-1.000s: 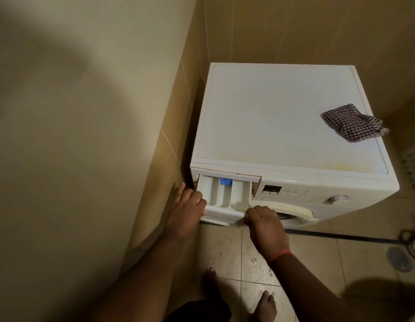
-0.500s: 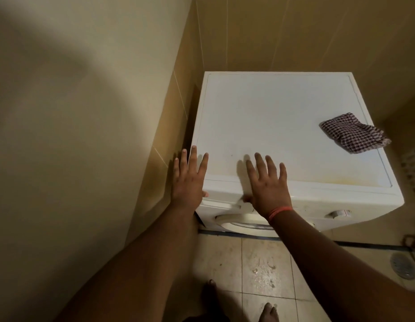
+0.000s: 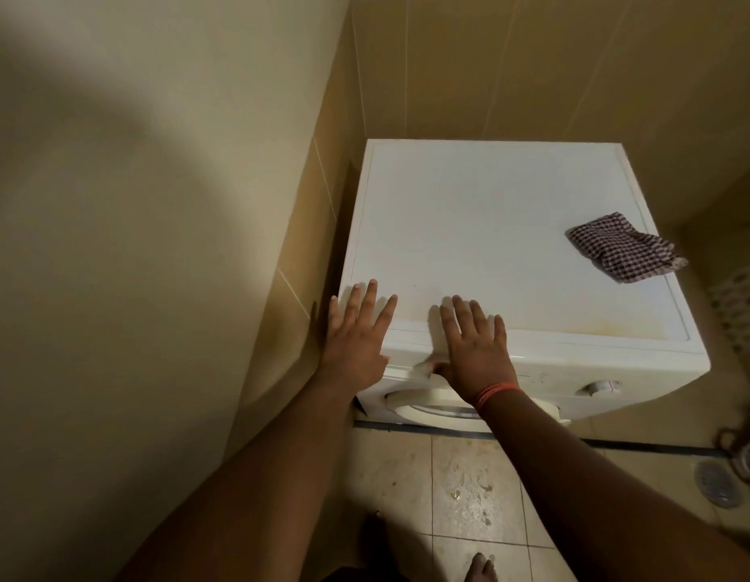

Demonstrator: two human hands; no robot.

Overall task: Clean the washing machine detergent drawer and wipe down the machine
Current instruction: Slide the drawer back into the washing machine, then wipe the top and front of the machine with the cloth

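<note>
Right, both hands flat and empty on the front edge of the washing machine (image 3: 490, 228), fingers spread on each

Left hand (image 3: 356, 333) sits at the front left corner, fingertips up on the white top, palm hanging over the edge above the front panel, thumb tucked toward the panel. Little finger side runs along the machine's left edge, near the tiled wall (image 3: 306, 228)

Right hand (image 3: 476, 350) is just beside it, a narrow gap between the two. Fingers point toward the back wall, palm draped over the front lip. Its thumb touches something small and pale on the panel, too blurred to tell what. Red band (image 3: 497, 392) round that wrist

Detergent drawer: its spot is the upper left of the front panel, under and between the hands. Mostly covered, cannot tell from here how it sits

Checked cloth (image 3: 621, 249) lies crumpled on the top near the right edge, one corner poking past it, well apart from both hands

Round dial (image 3: 600, 387) on the front panel toward the right. Door rim (image 3: 427, 407) shows below the right wrist

Top has faint yellowish staining along the front strip. Floor tiles (image 3: 469, 489) in front look grubby, with small bits of debris. Floor drain (image 3: 715, 483) at far right. Toes of one bare foot (image 3: 482, 569) at the bottom edge
</note>
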